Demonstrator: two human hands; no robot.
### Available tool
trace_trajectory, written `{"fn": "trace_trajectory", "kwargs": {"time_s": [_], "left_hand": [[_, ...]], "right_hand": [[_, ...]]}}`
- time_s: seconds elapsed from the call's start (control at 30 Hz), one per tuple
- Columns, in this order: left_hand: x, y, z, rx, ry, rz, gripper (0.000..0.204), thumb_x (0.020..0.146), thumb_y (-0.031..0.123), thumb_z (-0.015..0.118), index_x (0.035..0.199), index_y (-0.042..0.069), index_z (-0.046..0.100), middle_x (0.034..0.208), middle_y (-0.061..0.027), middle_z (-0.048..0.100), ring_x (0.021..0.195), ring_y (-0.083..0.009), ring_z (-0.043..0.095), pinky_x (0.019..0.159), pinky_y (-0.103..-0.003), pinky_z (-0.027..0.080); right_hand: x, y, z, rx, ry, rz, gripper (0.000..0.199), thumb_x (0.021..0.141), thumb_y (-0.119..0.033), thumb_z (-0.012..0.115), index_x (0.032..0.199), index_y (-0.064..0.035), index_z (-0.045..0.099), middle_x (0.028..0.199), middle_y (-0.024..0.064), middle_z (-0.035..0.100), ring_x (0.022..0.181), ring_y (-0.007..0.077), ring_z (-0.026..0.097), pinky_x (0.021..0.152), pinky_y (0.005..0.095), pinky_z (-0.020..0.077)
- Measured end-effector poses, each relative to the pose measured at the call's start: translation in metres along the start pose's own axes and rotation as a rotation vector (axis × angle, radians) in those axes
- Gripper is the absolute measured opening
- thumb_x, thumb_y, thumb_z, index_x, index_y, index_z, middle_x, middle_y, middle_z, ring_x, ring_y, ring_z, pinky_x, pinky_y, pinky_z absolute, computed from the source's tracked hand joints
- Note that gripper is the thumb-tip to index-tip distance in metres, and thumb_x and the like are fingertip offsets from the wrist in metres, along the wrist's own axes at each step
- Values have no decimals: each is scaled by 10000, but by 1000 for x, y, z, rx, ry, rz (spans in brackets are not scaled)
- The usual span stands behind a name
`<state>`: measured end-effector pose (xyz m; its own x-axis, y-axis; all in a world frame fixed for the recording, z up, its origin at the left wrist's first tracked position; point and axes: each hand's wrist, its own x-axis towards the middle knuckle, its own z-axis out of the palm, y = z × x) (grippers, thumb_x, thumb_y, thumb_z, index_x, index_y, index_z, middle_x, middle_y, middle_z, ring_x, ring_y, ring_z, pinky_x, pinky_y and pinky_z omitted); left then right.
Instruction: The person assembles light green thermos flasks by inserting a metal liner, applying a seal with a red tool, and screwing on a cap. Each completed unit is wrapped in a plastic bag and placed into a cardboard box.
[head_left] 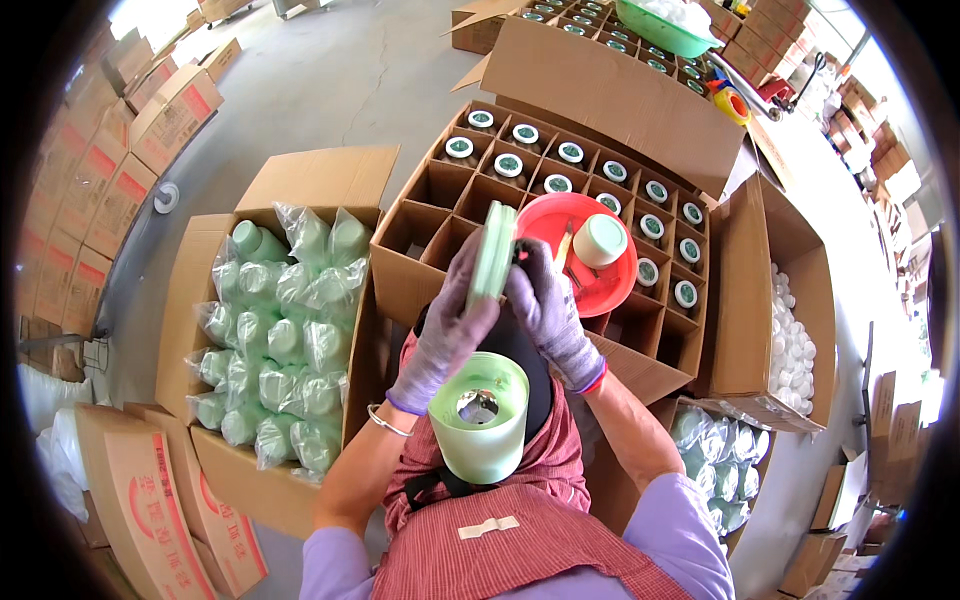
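Note:
Both my hands wear greyish-purple knit gloves. Upright on edge, a pale green round lid (pixel 492 250) is gripped by my left hand (pixel 450 325). Close beside the lid, my right hand (pixel 545 300) has its fingers closed around a small black piece (pixel 520 256), too small to name. Below them, on my lap, stands a pale green cylindrical container (pixel 480 425) with its open top up; something silvery shows inside it. Just past my right hand, a red bowl (pixel 612 290) holds a smaller pale green cup (pixel 600 241) and some thin tools.
An open carton (pixel 250 465) at left holds bagged green cups. The divided carton (pixel 410 290) ahead has several jars with white-rimmed lids. At right, a carton (pixel 740 290) contains white round pieces; below it are more bagged cups (pixel 720 460). Stacked boxes (pixel 100 205) line the far left.

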<state>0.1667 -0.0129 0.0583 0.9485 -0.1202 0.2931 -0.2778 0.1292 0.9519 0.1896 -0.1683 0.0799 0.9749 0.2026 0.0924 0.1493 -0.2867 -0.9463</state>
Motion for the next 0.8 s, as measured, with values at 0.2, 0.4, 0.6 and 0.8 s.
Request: {"fn": "trace_trajectory", "kwargs": {"time_s": [0.2,0.4,0.6,0.8], "left_hand": [[-16,17,-43,625,-403,514,631,815,542,684,1264,100,648,1380,-183,536,1282,-437,458,1074,-517,384],[-66,9,-73,613,-625,353,629,804,504,717,1271,90,640,1279,-113,612,1204,-352,553,1051,-469,424],[-65,8,-60,612,-738,309,664,826,552,656,1314,105,605,1304,-124,588,1214,-383,529,1047,-484,420],[-88,2,-56,716,-701,268,756,789,658,633,1294,97,612,1324,-154,559,1235,-415,495,1075,-546,364]], "right_hand": [[-16,56,-16,199,-553,-312,383,984,-239,550,1306,-33,522,1177,77,598,1034,158,589,874,301,500],[-26,59,-31,57,-285,330,271,969,-188,531,1125,-4,655,914,88,676,796,163,680,704,279,548],[-56,32,7,55,-435,-19,440,972,-296,579,1292,6,568,1245,221,609,1187,364,574,1026,403,447],[-61,47,27,-103,-492,-147,406,990,-301,530,1237,14,598,1220,213,615,1166,360,581,1019,409,451]]}}
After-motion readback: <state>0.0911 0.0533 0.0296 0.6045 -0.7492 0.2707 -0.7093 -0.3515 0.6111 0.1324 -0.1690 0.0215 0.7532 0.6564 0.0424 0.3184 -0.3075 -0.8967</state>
